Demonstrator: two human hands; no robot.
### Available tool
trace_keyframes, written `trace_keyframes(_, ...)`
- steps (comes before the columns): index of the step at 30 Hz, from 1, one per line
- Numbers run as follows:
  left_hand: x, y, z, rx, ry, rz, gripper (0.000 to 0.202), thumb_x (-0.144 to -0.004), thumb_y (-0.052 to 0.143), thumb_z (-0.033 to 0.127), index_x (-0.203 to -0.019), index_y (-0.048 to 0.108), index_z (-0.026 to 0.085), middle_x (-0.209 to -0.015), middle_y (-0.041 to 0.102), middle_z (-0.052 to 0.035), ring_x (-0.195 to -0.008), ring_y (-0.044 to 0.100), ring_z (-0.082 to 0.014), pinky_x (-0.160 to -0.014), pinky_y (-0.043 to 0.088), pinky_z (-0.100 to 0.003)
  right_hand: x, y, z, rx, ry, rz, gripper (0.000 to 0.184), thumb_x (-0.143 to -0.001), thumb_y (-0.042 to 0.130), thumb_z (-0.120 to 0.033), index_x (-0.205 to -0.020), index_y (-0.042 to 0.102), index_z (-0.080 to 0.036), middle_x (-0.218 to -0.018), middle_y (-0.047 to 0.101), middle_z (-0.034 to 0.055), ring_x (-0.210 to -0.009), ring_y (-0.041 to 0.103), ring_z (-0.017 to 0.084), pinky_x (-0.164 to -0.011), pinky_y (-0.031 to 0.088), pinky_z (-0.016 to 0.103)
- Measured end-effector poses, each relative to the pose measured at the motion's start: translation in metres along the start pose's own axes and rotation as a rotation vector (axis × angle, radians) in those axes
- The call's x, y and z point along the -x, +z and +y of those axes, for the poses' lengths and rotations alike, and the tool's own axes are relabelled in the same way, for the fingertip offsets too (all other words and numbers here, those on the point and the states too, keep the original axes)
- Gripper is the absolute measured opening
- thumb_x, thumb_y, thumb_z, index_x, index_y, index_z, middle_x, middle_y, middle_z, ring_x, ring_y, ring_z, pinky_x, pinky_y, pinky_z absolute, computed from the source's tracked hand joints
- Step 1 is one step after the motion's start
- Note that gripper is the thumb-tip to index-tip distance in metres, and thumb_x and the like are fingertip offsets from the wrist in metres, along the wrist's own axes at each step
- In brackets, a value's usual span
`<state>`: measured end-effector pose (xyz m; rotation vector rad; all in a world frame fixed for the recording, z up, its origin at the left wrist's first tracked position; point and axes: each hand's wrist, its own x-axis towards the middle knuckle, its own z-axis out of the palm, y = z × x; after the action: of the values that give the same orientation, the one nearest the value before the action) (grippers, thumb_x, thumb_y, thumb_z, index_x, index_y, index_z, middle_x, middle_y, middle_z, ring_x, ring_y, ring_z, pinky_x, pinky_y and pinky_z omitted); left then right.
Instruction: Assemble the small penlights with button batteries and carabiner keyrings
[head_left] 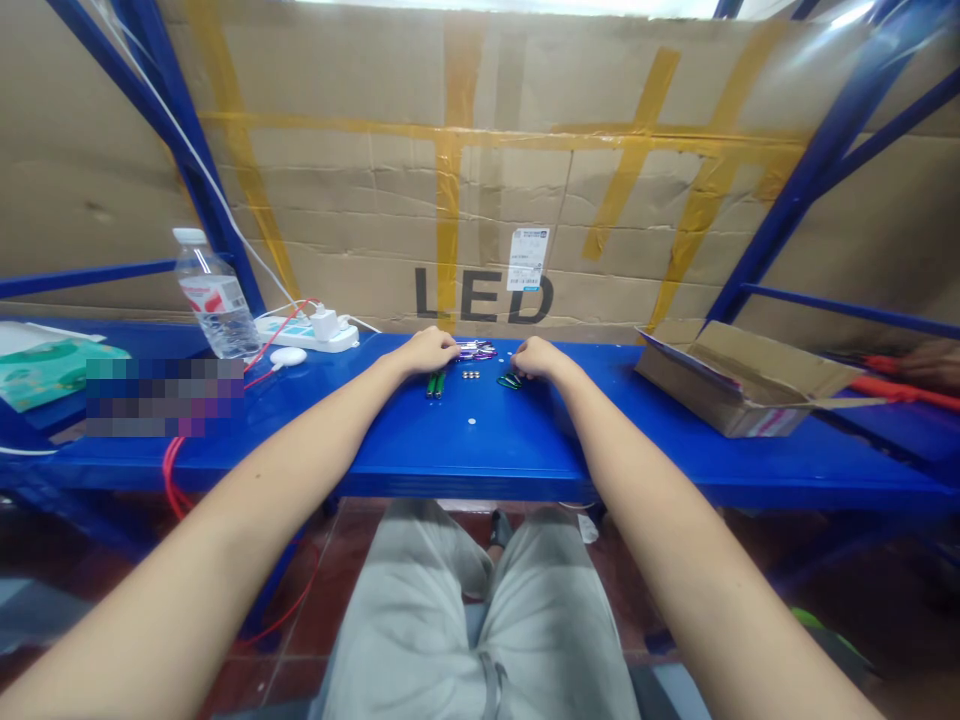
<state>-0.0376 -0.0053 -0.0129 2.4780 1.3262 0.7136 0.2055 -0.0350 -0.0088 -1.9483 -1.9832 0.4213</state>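
Note:
My left hand (pixel 427 350) rests on the blue table with its fingers curled, at the left edge of a pile of slim purple and silver pieces (pixel 478 350). Just below it lie green metal tubes (pixel 435 386), side by side. My right hand (pixel 537 358) is closed in a pinch, fingertips down; what it holds, if anything, is hidden. Dark green looped pieces, like small carabiners (pixel 509 381), lie right beside those fingertips. Between the hands sit several small round button cells (pixel 471 375) in a tight group. A single small pale disc (pixel 472 421) lies nearer the front edge.
An open cardboard box (pixel 739 385) stands at the right. On the left are a water bottle (pixel 217 300), a white power strip (pixel 315 332), red cables (pixel 174 470) and a green packet (pixel 67 370). A large cardboard sheet (pixel 345 200) walls off the back, between blue posts.

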Motion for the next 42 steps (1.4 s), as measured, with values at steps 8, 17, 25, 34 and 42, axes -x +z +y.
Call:
trace_keyframes(8,-0.004,0.002,-0.008,-0.079,-0.076,0.011,0.016,-0.077,0.069,0.031,-0.085,0.077,0.019,-0.093,0.075,-0.0093,-0.088,0.066,-0.0239,-0.083,0.048,-0.032,0.000,0.000,-0.001,-0.034,0.015,0.061,0.009,-0.077,0.061,-0.019,-0.069,0.065,-0.015,-0.062,0.066,0.0108,-0.064,0.062,0.021,-0.061,0.047,0.028)
trace_keyframes(17,-0.005,0.002,-0.009,-0.047,-0.070,0.112,0.006,-0.077,0.068,0.021,-0.081,0.067,0.017,-0.086,0.069,-0.0075,-0.081,0.061,-0.0207,-0.075,0.045,-0.032,0.002,0.001,-0.008,-0.189,-0.163,0.227,0.016,-0.082,0.060,-0.021,-0.090,0.071,-0.013,-0.092,0.073,0.0096,-0.087,0.064,0.019,-0.080,0.048,0.027)
trace_keyframes(25,0.011,-0.006,0.030,0.172,0.138,0.219,0.008,-0.086,0.059,0.023,-0.092,0.055,0.019,-0.083,0.064,-0.0024,-0.079,0.059,-0.0175,-0.073,0.044,-0.030,0.016,0.000,-0.023,-0.708,-0.476,0.070,0.035,-0.084,0.068,-0.022,-0.118,0.066,-0.013,-0.125,0.069,0.0130,-0.111,0.064,0.018,-0.098,0.049,0.032)
trace_keyframes(34,0.016,-0.006,0.047,0.170,0.256,0.127,0.023,-0.088,0.046,0.015,-0.104,0.061,0.019,-0.108,0.069,-0.0041,-0.106,0.060,-0.0200,-0.093,0.044,-0.032,0.025,-0.011,-0.016,-0.849,-0.381,-0.289,0.031,-0.083,0.074,-0.041,-0.079,0.061,-0.014,-0.070,0.065,0.0041,-0.066,0.065,0.015,-0.068,0.055,0.029)
trace_keyframes(42,0.014,0.000,0.044,-0.070,0.350,0.110,0.019,-0.095,0.050,0.034,-0.098,0.061,0.019,-0.098,0.067,-0.0084,-0.093,0.060,-0.0222,-0.084,0.044,-0.033,0.030,-0.010,-0.019,-0.865,-0.338,-0.398,0.024,-0.085,0.069,-0.034,-0.077,0.056,-0.016,-0.054,0.034,-0.0080,-0.049,0.032,0.007,-0.052,0.038,0.022)
